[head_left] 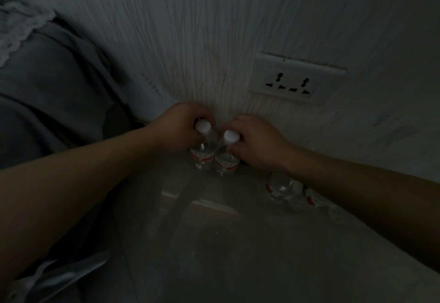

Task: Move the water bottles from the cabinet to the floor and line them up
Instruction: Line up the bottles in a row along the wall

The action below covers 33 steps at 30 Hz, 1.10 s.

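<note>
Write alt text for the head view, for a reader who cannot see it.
In dim light, the left hand grips the left bottle and the right hand the right bottle, both white-capped, upright, side by side by a pale wall. A wall socket is upper right; more bottles show further right.

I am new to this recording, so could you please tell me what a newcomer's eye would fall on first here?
In the dim middle, the left hand and the right hand each grip an upright water bottle near its white cap, the left bottle and the right bottle side by side close to the wall. A white socket plate stands out on the wall at upper right, and more bottles show beside the right forearm.
</note>
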{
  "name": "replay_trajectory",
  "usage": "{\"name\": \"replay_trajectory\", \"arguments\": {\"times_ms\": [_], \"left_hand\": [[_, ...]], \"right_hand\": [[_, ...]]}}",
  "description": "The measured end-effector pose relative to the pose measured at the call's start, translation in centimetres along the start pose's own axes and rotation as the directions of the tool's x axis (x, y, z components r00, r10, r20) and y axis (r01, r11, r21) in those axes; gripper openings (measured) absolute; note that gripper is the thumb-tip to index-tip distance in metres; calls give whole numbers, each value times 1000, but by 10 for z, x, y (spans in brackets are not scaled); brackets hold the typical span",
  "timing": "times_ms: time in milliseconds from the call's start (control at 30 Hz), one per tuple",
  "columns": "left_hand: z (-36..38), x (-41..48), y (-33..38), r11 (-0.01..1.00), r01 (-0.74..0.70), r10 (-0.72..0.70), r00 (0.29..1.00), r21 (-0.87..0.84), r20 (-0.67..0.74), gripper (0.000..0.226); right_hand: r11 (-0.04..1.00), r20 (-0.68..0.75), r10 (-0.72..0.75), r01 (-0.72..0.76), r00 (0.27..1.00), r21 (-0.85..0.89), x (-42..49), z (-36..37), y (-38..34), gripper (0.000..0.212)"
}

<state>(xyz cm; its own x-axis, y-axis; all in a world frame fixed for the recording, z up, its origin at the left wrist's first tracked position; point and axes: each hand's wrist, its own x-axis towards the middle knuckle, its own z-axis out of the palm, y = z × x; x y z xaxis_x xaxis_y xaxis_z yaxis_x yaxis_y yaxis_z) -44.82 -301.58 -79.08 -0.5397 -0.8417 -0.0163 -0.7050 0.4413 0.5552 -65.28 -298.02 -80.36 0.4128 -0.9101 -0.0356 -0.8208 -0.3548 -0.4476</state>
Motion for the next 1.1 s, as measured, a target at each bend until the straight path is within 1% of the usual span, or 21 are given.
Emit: {"name": "replay_trajectory", "arguments": {"times_ms": [67, 200, 367, 600, 767, 933, 1100], "left_hand": [[0, 0, -1, 1000, 3, -3, 1000, -19, 1, 22], [0, 0, -1, 1000, 5, -4, 1000, -30, 6, 27], [0, 0, -1, 1000, -5, 6, 1000, -16, 29, 29], [-4, 0, 5, 999, 29, -30, 999, 26, 45, 41], [-8, 1, 10, 998, 58, -60, 996, 37, 73, 47], [-10, 5, 25, 998, 18, -22, 997, 59, 70, 52], [-9, 6, 44, 998, -24, 22, 999, 52, 43, 57]], "right_hand": [[1000, -13, -6, 6, 1000, 5, -1, -1, -1, 26], [1000, -22, -16, 16, 1000, 5, -2, -1, -2, 25], [1000, -8, 10, -10, 1000, 1, -4, 0, -2, 33], [1000, -18, 28, -28, 999, -2, -7, -3, 0, 33], [999, -36, 34, -34, 999, -4, -12, -11, 0, 52], [999, -76, 44, -47, 996, -26, -25, -20, 8, 69], [999, -82, 28, -26, 996, 25, -50, -42, 14, 70]]}}
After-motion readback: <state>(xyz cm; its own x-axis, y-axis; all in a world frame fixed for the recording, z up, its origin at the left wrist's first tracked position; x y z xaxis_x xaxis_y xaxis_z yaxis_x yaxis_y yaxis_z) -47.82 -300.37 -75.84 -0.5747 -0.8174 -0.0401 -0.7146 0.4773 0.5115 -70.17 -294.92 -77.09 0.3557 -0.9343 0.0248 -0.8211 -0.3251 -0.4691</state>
